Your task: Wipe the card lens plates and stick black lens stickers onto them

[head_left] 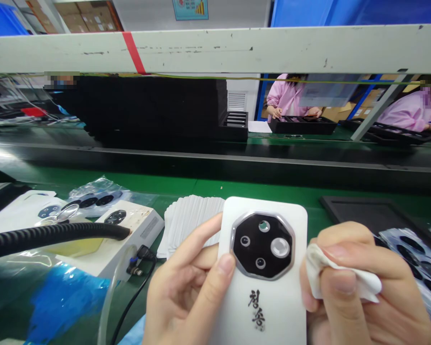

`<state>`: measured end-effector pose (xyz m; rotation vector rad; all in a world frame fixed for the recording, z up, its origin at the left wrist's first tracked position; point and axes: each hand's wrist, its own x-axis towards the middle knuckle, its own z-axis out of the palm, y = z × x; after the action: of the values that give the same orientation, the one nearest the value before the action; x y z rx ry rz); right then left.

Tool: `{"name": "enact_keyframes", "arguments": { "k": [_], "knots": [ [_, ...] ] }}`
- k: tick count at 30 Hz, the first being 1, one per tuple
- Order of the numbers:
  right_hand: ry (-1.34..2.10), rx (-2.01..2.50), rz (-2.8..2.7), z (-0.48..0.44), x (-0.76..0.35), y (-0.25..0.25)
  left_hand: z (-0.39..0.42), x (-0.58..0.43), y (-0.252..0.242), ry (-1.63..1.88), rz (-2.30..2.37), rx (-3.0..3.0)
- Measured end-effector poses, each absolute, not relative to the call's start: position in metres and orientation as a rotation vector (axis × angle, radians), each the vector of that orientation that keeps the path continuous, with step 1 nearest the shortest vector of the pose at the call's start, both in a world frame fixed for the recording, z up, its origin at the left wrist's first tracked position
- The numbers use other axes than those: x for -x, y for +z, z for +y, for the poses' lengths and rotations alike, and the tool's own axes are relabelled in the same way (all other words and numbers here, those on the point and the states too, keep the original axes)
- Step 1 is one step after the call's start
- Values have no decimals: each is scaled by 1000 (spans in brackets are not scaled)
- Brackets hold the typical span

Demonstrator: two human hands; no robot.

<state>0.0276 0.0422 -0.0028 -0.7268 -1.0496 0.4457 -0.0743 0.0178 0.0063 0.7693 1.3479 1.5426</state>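
Observation:
A white phone back cover (269,297) with a black octagonal camera module (262,245) is held upright in front of me. My left hand (187,287) grips its left edge, thumb resting beside the module. My right hand (359,287) is closed around a small white wiping cloth (341,278), pressed against the cover's right edge.
A fanned stack of white cards (187,220) lies behind the cover. At left sit a white box (129,235), a black corrugated hose (50,235) and bagged covers (93,196). A black tray (366,211) and bagged parts (416,258) are at right. Two people in pink work across the conveyor (215,163).

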Motion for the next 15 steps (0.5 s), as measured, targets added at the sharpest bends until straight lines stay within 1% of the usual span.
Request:
{"name": "enact_keyframes", "arguments": {
  "k": [7,15],
  "knots": [
    [504,697,-1094,42,-30,-3,18,80,5,1517,1377,-858],
    [477,697,-1154,44,-34,-4,18,77,6,1531,1388,-813]
  ]
}}
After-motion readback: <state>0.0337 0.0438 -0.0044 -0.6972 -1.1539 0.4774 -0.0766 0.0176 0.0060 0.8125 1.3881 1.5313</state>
